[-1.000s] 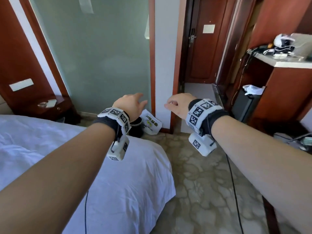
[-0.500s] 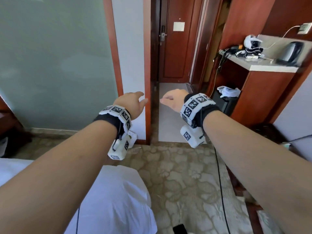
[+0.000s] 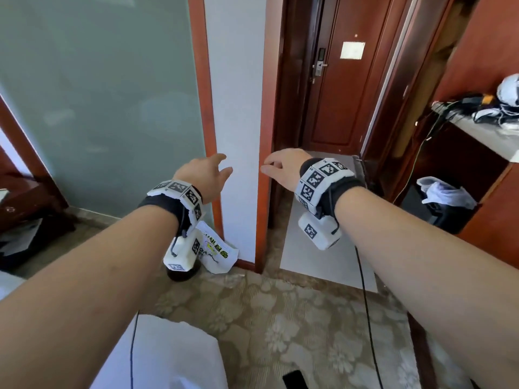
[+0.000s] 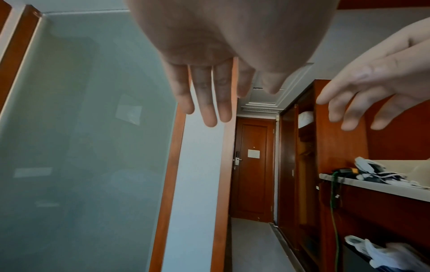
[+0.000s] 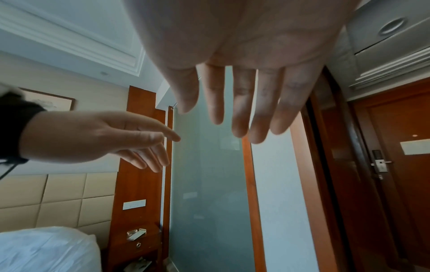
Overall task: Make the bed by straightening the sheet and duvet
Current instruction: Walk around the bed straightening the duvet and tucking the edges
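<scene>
Only a corner of the white duvet (image 3: 174,357) shows at the bottom left of the head view; the right wrist view catches more of the white bedding (image 5: 44,250) under a padded headboard. Both arms reach forward at chest height, well above and past the bed. My left hand (image 3: 206,175) is empty, its fingers (image 4: 209,103) straight and spread. My right hand (image 3: 280,168) is empty too, with straight fingers (image 5: 239,110). Neither hand touches the bedding.
A frosted glass wall (image 3: 98,108) faces me on the left, a white pillar (image 3: 238,108) in the middle, an entry door (image 3: 345,80) down the hallway. A cluttered counter (image 3: 483,130) stands right, a nightstand (image 3: 19,203) left. A printed bag (image 3: 217,251) lies on the patterned carpet.
The view swung right away from the bed, then partly back left, so most of the duvet has dropped out of sight. Both hands stay raised, open and empty.
</scene>
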Tool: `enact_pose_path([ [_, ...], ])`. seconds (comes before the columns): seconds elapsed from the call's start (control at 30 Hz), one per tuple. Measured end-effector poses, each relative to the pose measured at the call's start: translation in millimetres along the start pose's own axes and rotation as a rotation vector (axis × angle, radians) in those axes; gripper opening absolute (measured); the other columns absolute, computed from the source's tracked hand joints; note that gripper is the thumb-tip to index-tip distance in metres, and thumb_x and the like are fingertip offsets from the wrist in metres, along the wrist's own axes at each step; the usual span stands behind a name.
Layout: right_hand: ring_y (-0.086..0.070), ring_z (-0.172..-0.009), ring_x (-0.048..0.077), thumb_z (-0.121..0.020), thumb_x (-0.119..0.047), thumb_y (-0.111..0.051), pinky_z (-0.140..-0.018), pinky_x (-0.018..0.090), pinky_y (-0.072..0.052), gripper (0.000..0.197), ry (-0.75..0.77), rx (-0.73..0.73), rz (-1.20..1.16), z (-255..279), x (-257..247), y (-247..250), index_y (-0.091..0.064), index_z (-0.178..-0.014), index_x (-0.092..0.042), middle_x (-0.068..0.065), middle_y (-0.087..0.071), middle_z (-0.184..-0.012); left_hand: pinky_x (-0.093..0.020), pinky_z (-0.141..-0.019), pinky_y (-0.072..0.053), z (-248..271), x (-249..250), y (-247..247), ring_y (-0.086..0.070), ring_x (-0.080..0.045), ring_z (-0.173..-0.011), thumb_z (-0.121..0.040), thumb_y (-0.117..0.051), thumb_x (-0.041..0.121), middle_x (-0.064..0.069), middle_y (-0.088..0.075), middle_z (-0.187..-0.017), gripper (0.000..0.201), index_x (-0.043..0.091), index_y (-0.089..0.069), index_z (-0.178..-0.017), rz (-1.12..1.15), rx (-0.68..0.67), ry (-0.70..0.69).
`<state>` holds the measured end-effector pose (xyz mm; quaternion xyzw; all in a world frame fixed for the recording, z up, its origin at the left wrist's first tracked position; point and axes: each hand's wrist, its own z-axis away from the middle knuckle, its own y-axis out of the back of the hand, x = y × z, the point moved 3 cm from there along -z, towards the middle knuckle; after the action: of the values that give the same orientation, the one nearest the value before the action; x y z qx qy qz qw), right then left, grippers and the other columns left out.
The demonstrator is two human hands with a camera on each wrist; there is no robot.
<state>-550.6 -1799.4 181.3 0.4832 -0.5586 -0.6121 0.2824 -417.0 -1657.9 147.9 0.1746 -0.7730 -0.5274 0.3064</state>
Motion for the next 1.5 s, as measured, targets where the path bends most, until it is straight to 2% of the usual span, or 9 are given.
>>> enact_pose_path([
  [0.3,-0.055,-0.112,0.022,-0.096,-0.043,-0.045,-0.095,0.031,-0.041,0.043,0.106,-0.028,-0.032,-148,17,-15,-0.056,-0.127,-0.017,0.005,-0.06,-0.123,-0.038,-0.092,-0.046,-139,-52,-24,-0.058,-0.027,-0.112,-0.097,-0.038,0.045,-0.001,-0.065,-0.12,0.046,0.024,-0.045,-0.137,0.0,0.044,0.116],
  [0.47,-0.054,-0.111,0.022,-0.095,-0.046,-0.044,-0.094,0.033,-0.042,0.044,0.137,-0.044,0.024,-260,26,-19,-0.057,-0.127,-0.019,0.004,-0.058,-0.122,-0.037,-0.092,-0.045,-235,-86,-39,-0.057,-0.027,-0.112,-0.097,-0.039,0.044,-0.001,-0.064,-0.12,0.045,0.024,-0.047,-0.136,0.032,0.056,0.157],
  [0.7,-0.057,-0.111,0.025,-0.093,-0.041,-0.051,-0.093,0.029,-0.04,0.04,0.379,-0.091,-0.03,-378,-31,-60,-0.061,-0.122,-0.014,0.008,-0.063,-0.12,-0.035,-0.096,-0.043,-268,-189,-22,-0.055,-0.028,-0.116,-0.095,-0.043,0.043,-0.003,-0.063,-0.123,0.044,0.027,-0.048,-0.135,-0.048,0.108,0.417],
  [0.87,-0.055,-0.112,0.027,-0.095,-0.04,-0.049,-0.092,0.028,-0.04,0.041,0.703,-0.216,-0.025,-434,-125,-113,-0.06,-0.123,-0.014,0.01,-0.062,-0.121,-0.038,-0.095,-0.044,-209,-271,3,-0.055,-0.031,-0.115,-0.096,-0.041,0.045,-0.008,-0.06,-0.126,0.044,0.025,-0.047,-0.134,-0.206,0.199,0.735],
  [1.0,-0.055,-0.11,0.026,-0.095,-0.04,-0.047,-0.09,0.028,-0.039,0.041,1.019,-0.345,-0.048,-424,-211,-153,-0.061,-0.123,-0.014,0.009,-0.062,-0.116,-0.041,-0.101,-0.041,-111,-300,19,-0.048,-0.032,-0.122,-0.099,-0.033,0.041,-0.005,-0.05,-0.138,0.046,0.024,-0.038,-0.141,-0.279,0.2,1.108],
  [1.1,-0.057,-0.107,0.028,-0.094,-0.04,-0.048,-0.088,0.031,-0.043,0.038,1.239,-0.449,-0.037,-386,-266,-190,-0.063,-0.115,-0.012,0.009,-0.064,-0.109,-0.041,-0.101,-0.04,-27,-285,11,-0.047,-0.03,-0.124,-0.099,-0.033,0.046,-0.005,-0.049,-0.139,0.049,0.026,-0.036,-0.143,-0.272,0.265,1.379],
  [1.2,-0.053,-0.116,0.029,-0.097,-0.04,-0.045,-0.097,0.033,-0.041,0.044,1.417,-0.61,0.073,-324,-299,-229,-0.055,-0.129,-0.012,0.011,-0.058,-0.125,-0.043,-0.096,-0.045,56,-252,-14,-0.051,-0.03,-0.12,-0.099,-0.033,0.048,-0.005,-0.05,-0.137,0.05,0.026,-0.036,-0.143,-0.26,0.274,1.625],
  [1.3,-0.052,-0.12,0.026,-0.096,-0.044,-0.044,-0.097,0.033,-0.041,0.049,1.563,-0.725,0.119,-264,-320,-264,-0.049,-0.137,-0.017,0.008,-0.054,-0.134,-0.045,-0.095,-0.046,129,-223,-39,-0.052,-0.031,-0.119,-0.098,-0.035,0.048,-0.006,-0.052,-0.136,0.05,0.025,-0.038,-0.143,-0.251,0.305,1.832],
  [1.5,-0.045,-0.127,0.026,-0.096,-0.043,-0.044,-0.104,0.034,-0.035,0.049,1.714,-0.816,0.201,-190,-334,-352,-0.049,-0.136,-0.016,0.009,-0.041,-0.143,-0.042,-0.096,-0.045,205,-214,-116,-0.05,-0.031,-0.12,-0.099,-0.037,0.043,-0.008,-0.05,-0.136,0.049,0.022,-0.038,-0.142,-0.156,0.304,1.987],
])
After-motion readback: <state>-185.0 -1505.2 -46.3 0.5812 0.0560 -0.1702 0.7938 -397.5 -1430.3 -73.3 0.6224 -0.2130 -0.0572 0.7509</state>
